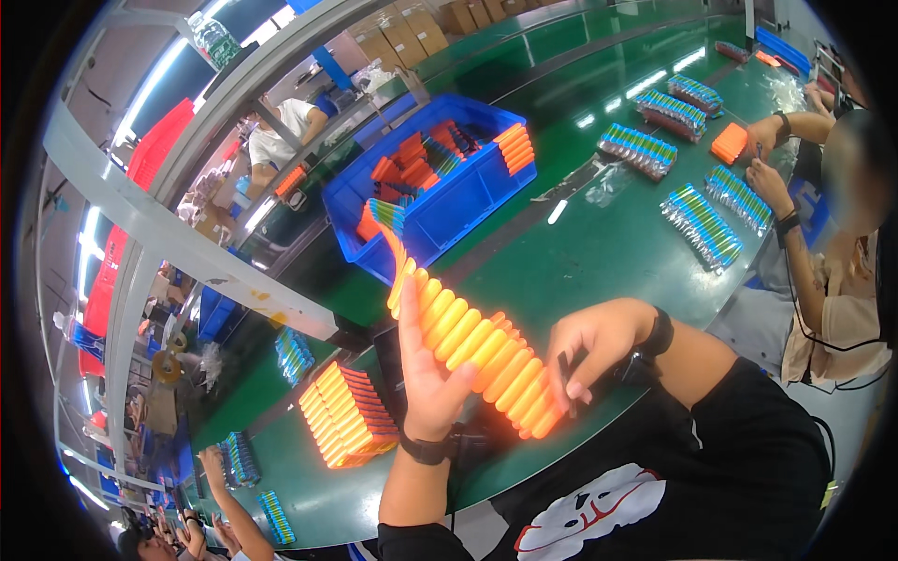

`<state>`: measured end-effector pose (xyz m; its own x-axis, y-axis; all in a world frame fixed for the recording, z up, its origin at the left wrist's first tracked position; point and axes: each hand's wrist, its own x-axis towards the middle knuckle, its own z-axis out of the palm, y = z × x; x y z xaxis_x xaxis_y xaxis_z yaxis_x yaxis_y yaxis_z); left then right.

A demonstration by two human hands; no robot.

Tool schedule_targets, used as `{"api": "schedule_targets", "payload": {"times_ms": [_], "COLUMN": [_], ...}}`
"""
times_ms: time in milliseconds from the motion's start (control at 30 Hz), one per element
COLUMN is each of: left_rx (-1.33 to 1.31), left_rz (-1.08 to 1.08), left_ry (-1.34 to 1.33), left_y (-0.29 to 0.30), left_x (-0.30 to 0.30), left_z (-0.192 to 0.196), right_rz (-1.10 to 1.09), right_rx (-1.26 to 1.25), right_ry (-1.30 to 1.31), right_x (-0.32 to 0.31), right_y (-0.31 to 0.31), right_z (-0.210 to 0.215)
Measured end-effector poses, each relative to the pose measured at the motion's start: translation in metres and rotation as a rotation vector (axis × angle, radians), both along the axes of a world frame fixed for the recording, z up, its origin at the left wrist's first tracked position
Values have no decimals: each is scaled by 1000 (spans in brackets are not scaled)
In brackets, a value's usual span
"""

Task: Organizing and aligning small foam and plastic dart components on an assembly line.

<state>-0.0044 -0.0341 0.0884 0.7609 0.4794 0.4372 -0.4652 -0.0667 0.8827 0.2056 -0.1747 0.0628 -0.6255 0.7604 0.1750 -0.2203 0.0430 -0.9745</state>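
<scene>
While the right hand (pixel 603 341), wrist bent, has thumb and fingertips pinched on the near end of the orange row (pixel 477 351), the left hand (pixel 426 379) lies against it, loosely spread, fingers straight up and thumb apart. From that pinch the row's long axis slants away leftward, its far end twisted and pointing toward the blue bin (pixel 472 215). Beyond both grips, that bin contains orange and blue-green bundles (pixel 407 161), one orange bundle (pixel 514 150) at its right-hand rim.
</scene>
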Motion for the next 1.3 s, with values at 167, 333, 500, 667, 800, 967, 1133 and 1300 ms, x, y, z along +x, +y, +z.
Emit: {"api": "schedule_targets", "payload": {"times_ms": [167, 333, 500, 667, 800, 967, 1133, 1300], "left_rx": [406, 392, 80, 161, 349, 666, 728, 594], "left_rz": [124, 75, -50, 50, 135, 221, 235, 240], "left_ry": [433, 615, 518, 525, 542, 482, 470, 481], "left_y": [25, 30, 33, 34, 31, 27, 28, 30], "left_x": [5, 11, 12, 7, 8, 7, 8, 7], "left_z": [-23, -46, -63, -67, -63, -48, -47, -55], "right_rz": [54, 94, 132, 39, -724, -971, -997, -1068], "right_rx": [-68, -72, -176, -198, 197, 662, 666, 580], "right_ry": [-82, -186, -173, -200, -56, -421, -636, -603], "right_x": [0, 1, 2, 10, -3, -19, -13, 6], "right_y": [4, 10, 9, 13, 32, 49, 45, 37], "right_z": [3, -1, -4, -3, -21, -30, -24, -22]}}
